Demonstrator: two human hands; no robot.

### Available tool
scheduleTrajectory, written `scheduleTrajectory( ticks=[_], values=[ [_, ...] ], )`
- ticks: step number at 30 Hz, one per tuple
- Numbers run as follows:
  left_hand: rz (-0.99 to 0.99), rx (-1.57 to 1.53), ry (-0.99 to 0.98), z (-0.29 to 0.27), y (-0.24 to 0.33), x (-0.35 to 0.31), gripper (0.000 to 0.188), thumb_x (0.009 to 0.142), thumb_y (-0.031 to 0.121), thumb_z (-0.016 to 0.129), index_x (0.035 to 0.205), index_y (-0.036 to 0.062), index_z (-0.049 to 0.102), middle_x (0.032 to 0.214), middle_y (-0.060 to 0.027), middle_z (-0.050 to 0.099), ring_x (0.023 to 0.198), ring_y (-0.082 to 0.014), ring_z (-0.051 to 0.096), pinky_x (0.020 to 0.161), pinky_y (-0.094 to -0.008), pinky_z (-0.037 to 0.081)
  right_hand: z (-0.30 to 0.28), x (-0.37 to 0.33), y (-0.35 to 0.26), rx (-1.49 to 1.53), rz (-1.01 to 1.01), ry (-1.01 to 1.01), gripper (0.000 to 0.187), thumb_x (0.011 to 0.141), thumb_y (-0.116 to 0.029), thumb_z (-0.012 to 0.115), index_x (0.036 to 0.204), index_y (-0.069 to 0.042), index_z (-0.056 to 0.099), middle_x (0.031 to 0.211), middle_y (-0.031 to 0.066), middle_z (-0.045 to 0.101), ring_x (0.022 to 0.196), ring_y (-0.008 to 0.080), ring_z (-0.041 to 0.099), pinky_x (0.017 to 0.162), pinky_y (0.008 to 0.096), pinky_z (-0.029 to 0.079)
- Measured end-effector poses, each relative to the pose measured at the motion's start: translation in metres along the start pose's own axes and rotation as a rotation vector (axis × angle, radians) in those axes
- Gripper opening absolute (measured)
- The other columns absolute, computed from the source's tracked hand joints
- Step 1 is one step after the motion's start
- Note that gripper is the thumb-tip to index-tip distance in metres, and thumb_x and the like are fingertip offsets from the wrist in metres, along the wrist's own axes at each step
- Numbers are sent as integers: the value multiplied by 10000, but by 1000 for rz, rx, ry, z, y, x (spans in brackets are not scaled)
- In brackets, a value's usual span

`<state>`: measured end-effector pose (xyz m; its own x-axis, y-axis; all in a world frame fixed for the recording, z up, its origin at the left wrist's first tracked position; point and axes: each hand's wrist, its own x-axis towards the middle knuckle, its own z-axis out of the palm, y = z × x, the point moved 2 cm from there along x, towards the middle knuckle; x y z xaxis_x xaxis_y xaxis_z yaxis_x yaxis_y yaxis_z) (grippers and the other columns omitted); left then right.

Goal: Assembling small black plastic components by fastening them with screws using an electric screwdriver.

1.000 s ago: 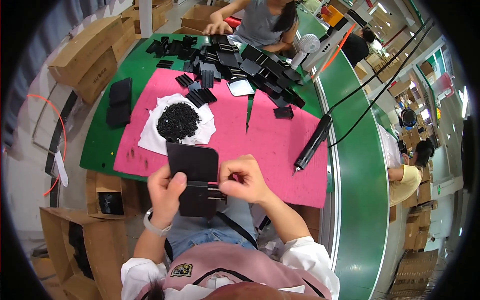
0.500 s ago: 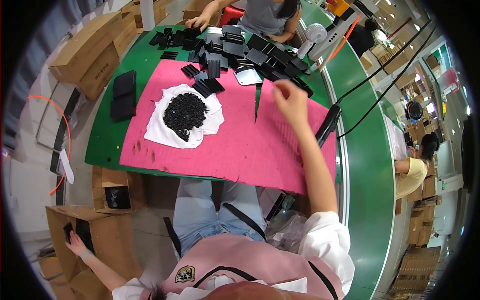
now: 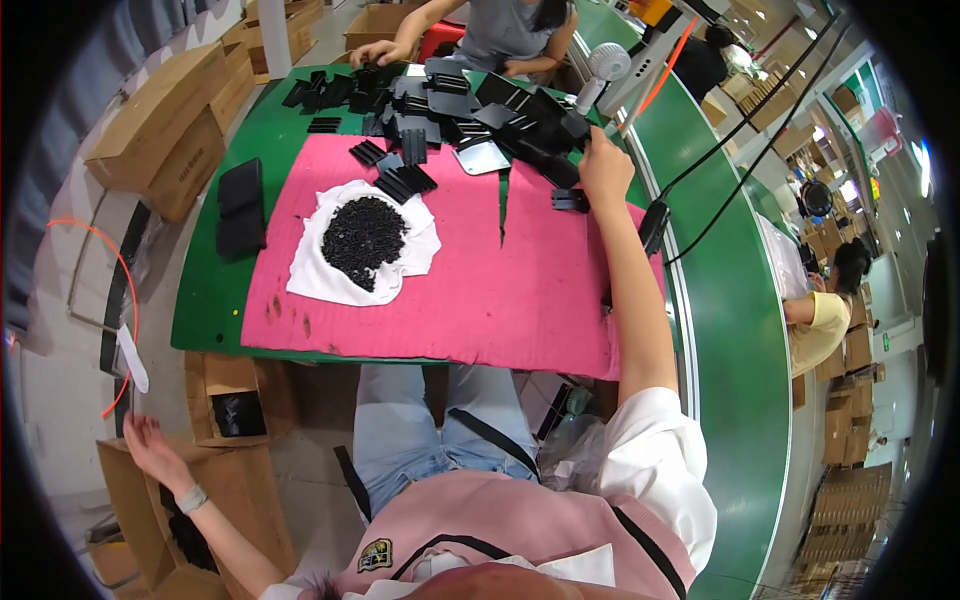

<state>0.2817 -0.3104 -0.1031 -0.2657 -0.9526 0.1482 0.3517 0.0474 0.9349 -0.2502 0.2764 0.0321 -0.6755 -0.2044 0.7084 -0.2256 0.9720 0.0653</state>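
Observation:
My left hand [image 3: 155, 450] is raised over the rim of a cardboard box [image 3: 245, 490] at the lower left, fingers apart and holding nothing. Dark pieces [image 3: 190, 540] lie inside that box, partly hidden by my forearm. My right hand [image 3: 607, 172] reaches to the right end of a pile of black plastic parts [image 3: 455, 100], its fingertips closed on one dark part there. Just below its wrist, a small ribbed black part [image 3: 570, 200] rests on the pink sheet [image 3: 470, 290]. Black screws [image 3: 362, 240] are heaped on a white cloth [image 3: 420, 245] at the sheet's left.
A black case [image 3: 240, 208] lies on the green table's left side. A small white fan [image 3: 607, 64] stands by the pile. Beside my right forearm is a corded black tool [image 3: 655, 228]. Across the table, a co-worker's hand [image 3: 380, 53] touches the parts. Cartons [image 3: 155, 110] stand left.
My left hand has let go of a dark piece at the box and risen. My right hand has moved forward to the pile, and the small ribbed part below it now shows.

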Motion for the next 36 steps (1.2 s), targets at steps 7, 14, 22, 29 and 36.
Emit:
scheduleTrajectory(
  ticks=[7,14,22,29,36],
  values=[
    [-230,-75,-1044,339,43,-178,432,893,181,557,1252,-29,442,1091,-136,579,979,-203,612,787,-279,512,-113,-65,-74,201,-463,423,311,751,-27,599,1060,-21,629,921,116,683,826,230,690,528,288,516],
    [-363,-385,-870,442,6,-268,261,902,127,594,1125,17,514,1058,-39,585,957,-109,550,834,-262,451,-148,-120,-114,328,-692,183,252,794,-118,626,998,29,642,921,127,674,839,248,681,542,287,501],
    [-718,-403,-1011,444,-15,-226,267,911,157,574,1146,33,549,1040,-33,625,904,-133,608,800,-277,492,-93,-59,-19,406,-200,-237,278,725,-81,664,997,-44,618,1008,134,639,940,302,615,779,376,514],
    [-799,-389,-966,441,-23,-237,274,928,178,542,1163,36,553,1074,-27,612,940,-125,594,812,-267,481,30,-18,82,250,-40,-393,367,749,-23,567,1116,-44,570,1092,194,612,966,360,618,757,434,532],
    [-811,-368,-1025,438,-20,-237,308,925,131,509,1211,19,532,1109,-44,611,996,-135,578,873,-273,443,29,-8,51,-19,106,-766,167,761,-106,594,869,-13,680,1089,203,621,961,353,628,758,418,539]
  ],
)
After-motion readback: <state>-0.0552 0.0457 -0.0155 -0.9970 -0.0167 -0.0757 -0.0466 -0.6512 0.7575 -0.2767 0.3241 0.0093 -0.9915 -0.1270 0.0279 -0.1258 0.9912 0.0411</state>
